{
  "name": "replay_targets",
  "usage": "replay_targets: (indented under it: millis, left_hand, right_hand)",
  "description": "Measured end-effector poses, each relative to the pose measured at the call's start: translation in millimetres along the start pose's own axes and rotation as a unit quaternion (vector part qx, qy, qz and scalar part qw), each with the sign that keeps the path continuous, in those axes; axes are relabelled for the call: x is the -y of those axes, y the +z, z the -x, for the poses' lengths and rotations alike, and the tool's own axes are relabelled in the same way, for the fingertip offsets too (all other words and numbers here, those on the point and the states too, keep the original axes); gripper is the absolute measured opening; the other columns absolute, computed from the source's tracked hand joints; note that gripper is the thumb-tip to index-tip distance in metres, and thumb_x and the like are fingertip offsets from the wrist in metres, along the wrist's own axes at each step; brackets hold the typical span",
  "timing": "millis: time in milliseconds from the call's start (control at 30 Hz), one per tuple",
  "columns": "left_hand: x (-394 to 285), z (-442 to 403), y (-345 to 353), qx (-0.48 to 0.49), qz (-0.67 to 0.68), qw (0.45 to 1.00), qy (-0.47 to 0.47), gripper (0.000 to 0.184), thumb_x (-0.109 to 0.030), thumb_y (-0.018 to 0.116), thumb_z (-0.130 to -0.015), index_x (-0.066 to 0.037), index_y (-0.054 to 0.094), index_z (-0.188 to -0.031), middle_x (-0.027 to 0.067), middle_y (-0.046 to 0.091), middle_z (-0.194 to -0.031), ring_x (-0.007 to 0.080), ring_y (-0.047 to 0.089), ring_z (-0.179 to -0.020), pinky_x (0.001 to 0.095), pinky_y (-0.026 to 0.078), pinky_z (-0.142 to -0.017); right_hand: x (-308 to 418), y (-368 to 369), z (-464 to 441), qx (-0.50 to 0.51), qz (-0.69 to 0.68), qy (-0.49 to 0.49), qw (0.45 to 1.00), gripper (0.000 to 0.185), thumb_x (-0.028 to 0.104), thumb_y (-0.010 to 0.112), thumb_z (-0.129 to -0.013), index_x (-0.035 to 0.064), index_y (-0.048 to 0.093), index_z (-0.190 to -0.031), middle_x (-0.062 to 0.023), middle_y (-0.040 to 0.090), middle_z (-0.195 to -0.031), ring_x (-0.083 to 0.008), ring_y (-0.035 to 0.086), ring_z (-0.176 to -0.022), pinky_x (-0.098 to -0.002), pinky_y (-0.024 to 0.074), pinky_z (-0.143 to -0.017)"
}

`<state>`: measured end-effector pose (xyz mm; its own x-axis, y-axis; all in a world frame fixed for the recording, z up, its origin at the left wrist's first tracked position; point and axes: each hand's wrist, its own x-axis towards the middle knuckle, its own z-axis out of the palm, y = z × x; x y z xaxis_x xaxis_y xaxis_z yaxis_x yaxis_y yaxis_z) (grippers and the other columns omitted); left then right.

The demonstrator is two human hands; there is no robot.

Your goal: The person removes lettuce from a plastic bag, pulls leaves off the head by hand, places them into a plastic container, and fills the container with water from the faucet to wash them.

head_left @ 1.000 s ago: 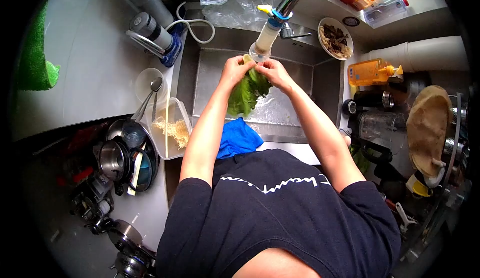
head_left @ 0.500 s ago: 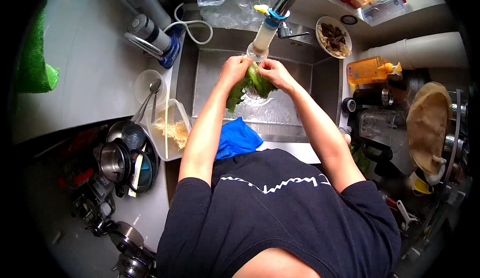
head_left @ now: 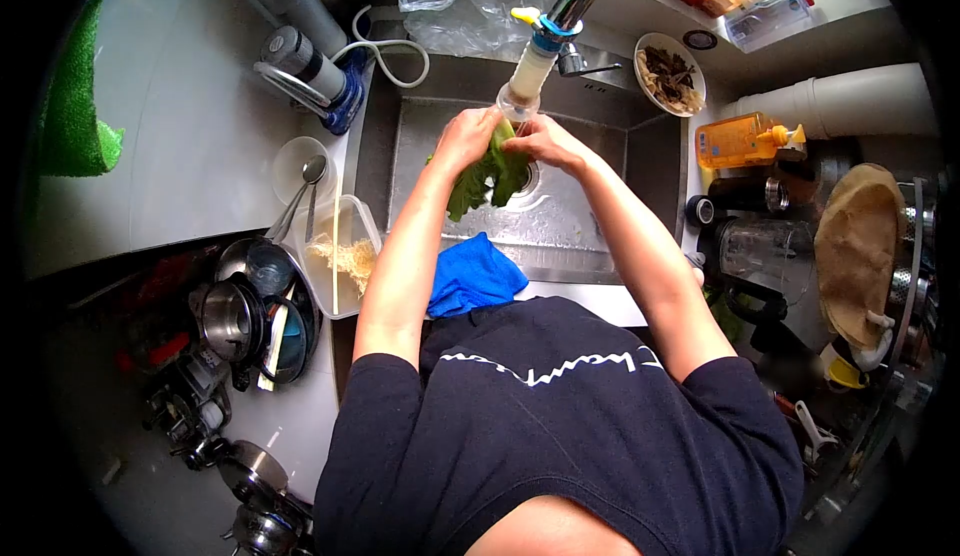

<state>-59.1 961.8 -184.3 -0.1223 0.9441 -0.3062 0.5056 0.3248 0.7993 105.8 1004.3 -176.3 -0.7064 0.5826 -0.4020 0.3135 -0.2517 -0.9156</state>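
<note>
Green leaves (head_left: pixel 482 178) hang over the metal sink (head_left: pixel 580 241), just below the tap's clear spout (head_left: pixel 520 96). My left hand (head_left: pixel 466 139) grips them at their upper left, fingers closed. On their right side, my right hand (head_left: pixel 548 143) pinches the leaves near the top, close under the spout. The lower ends of the leaves dangle free beside the drain. Parts of the fingertips are hidden behind the leaves and the backs of my hands.
A blue cloth (head_left: pixel 476 276) lies on the sink's near edge. Left of it stands a plastic container (head_left: pixel 345 256) with shredded food. Beyond the sink's right corner is a plate of food scraps (head_left: pixel 670 76), and an orange bottle (head_left: pixel 740 141) stands to the right.
The leaves have shifted and turned between my hands, now hanging more to the left and uncovering more of the drain. Both hands stay under the spout.
</note>
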Motion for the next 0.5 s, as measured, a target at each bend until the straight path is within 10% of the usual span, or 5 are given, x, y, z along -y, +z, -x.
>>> replay_targets:
  millis: [67, 500]
  left_hand:
    - [-7.1, 4.9, -7.2, 0.047, 0.012, 0.999, 0.019, 0.036, -0.04, 0.049, -0.082, -0.007, 0.063, -0.087, 0.0166, 0.062, -0.079, 0.0279, 0.061, -0.076, 0.0352, 0.044, -0.067]
    - [1.4, -6.5, -14.9, 0.015, 0.099, 0.993, 0.06, 0.029, -0.033, 0.059, -0.078, -0.006, 0.064, -0.086, 0.0112, 0.062, -0.073, 0.0191, 0.059, -0.066, 0.0299, 0.044, -0.064]
  right_hand:
    - [-4.6, -4.4, -1.7, -0.008, 0.026, 0.011, 1.0, 0.017, 0.019, 0.063, -0.075, 0.0043, 0.059, -0.083, 0.002, 0.051, -0.067, -0.0059, 0.043, -0.058, -0.0219, 0.0352, -0.05]
    - [-13.6, -7.8, -18.1, -0.05, 0.007, -0.048, 0.998, 0.022, 0.019, 0.062, -0.078, -0.0008, 0.063, -0.085, -0.0006, 0.06, -0.077, -0.0081, 0.053, -0.072, -0.0238, 0.043, -0.065]
